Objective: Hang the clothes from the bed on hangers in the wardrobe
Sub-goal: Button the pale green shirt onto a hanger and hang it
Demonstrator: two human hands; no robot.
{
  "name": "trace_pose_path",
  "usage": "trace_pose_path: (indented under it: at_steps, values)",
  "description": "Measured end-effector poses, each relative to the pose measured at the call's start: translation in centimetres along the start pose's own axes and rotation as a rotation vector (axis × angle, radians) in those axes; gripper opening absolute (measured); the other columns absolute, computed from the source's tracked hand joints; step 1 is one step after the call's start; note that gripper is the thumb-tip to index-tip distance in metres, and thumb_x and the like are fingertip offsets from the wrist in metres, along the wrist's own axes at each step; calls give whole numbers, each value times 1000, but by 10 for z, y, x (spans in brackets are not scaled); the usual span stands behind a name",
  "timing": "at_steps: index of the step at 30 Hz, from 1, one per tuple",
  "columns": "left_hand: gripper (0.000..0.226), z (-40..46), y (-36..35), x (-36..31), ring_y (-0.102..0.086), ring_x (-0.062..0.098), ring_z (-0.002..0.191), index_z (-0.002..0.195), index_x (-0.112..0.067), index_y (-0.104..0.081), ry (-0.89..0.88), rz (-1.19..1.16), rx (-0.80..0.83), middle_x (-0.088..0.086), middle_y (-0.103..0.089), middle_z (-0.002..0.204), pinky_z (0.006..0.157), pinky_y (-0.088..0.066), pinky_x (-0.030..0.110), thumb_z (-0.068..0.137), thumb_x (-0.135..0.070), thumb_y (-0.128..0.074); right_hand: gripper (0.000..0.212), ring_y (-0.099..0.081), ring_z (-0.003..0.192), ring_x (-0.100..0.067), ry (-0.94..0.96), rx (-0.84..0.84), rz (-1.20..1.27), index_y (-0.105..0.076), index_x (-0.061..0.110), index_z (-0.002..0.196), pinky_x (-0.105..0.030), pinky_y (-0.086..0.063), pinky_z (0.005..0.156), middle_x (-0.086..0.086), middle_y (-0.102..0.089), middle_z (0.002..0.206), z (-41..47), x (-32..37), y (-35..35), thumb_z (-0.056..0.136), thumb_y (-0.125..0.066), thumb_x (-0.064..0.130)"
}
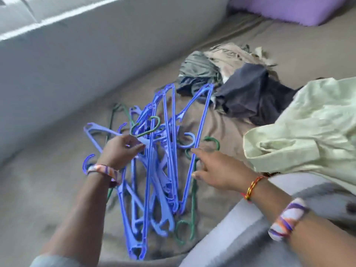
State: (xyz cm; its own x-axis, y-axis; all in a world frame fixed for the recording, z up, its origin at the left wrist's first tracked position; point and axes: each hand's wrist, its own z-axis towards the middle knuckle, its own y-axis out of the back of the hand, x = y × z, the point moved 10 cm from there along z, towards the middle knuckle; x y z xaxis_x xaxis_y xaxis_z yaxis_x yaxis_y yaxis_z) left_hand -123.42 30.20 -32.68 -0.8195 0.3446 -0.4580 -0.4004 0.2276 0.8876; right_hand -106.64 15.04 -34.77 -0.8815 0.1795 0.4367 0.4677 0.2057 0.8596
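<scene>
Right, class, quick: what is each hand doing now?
Left hand: pinches a blue hanger.
Right hand: open, fingers reaching to the hanger pile.

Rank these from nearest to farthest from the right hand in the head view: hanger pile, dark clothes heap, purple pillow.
From the right hand:
1. Hanger pile, right beside it, to its left.
2. Dark clothes heap, beyond it, mid-bed.
3. Purple pillow, farthest, at the bed's far end.

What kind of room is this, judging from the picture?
Most likely a bedroom. A bed with a brown sheet fills the view, a purple pillow lies at its far end, and a pile of clothes sits beside tangled plastic hangers.
</scene>
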Motion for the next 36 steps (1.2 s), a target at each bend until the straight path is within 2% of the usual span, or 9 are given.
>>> trace_pose_path:
  at_steps: [3,5,9,13,17,20,23,29,36]
  values:
    - [43,-1,-24,-3,-60,25,78,86,-7,-66,-19,9,-9,9,-66,78,69,-43,33,74,-48,-66,76,-58,102,-31,-74,59,32,-7,16,149,-32,-35,61,-16,-61,110,14,-2,-32,93,-50,42]
    - [43,3,-25,-12,-58,30,91,101,-7,-66,-2,24,-116,13,-64,92,76,-40,33,76,-41,-72,78,-59,100,-30,-89,31,19,-1,18,151,-32,-38,65,-13,-63,106,20,-6,-38,93,-49,41]
    - [41,1,0,-3,-40,37,116,116,-11,-60,185,-25,-462,20,-45,126,95,-31,38,77,-22,-68,75,-59,96,-28,-87,6,9,-8,24,150,-33,-41,69,-9,-62,100,24,-15,-37,92,-51,41]
    - [38,9,-1,1,-8,28,141,116,-20,-61,242,-15,-402,12,-17,153,111,-11,43,80,-10,-62,73,-52,83,-15,-93,-4,80,-17,34,146,-34,-46,77,6,-53,81,22,-24,-34,87,-57,45]
    - [58,14,-10,12,-25,22,140,130,-25,-53,291,89,-188,6,-33,149,113,-4,45,79,1,-48,73,-48,75,-11,-100,6,96,-19,39,145,-33,-46,71,9,-48,68,25,-28,-35,85,-59,47]
    - [55,7,-12,17,-39,31,129,131,-16,-49,319,65,-143,11,-32,148,109,-21,40,80,4,-46,73,-50,77,-11,-86,10,80,-19,40,145,-32,-47,71,10,-51,74,25,-27,-36,85,-58,49]
    - [41,-1,14,23,-47,40,113,118,-4,-56,345,105,-295,19,-44,130,94,-39,42,79,4,-47,72,-50,75,-10,-75,8,79,-18,41,145,-27,-42,62,11,-49,74,23,-28,-35,85,-57,50]
    - [28,-24,64,25,-39,32,113,107,-6,-60,381,381,-482,10,-46,130,90,-32,38,82,-1,-48,69,-46,80,-12,-35,22,31,-16,37,147,-20,-31,55,14,-35,68,18,-23,-33,90,-53,47]
    - [55,-33,43,6,-28,32,125,139,0,-25,499,554,-352,18,-17,146,99,-27,36,87,-8,-42,64,-54,113,-16,15,35,-177,-14,37,148,-29,-39,68,4,-52,125,8,-17,-29,94,-48,37]
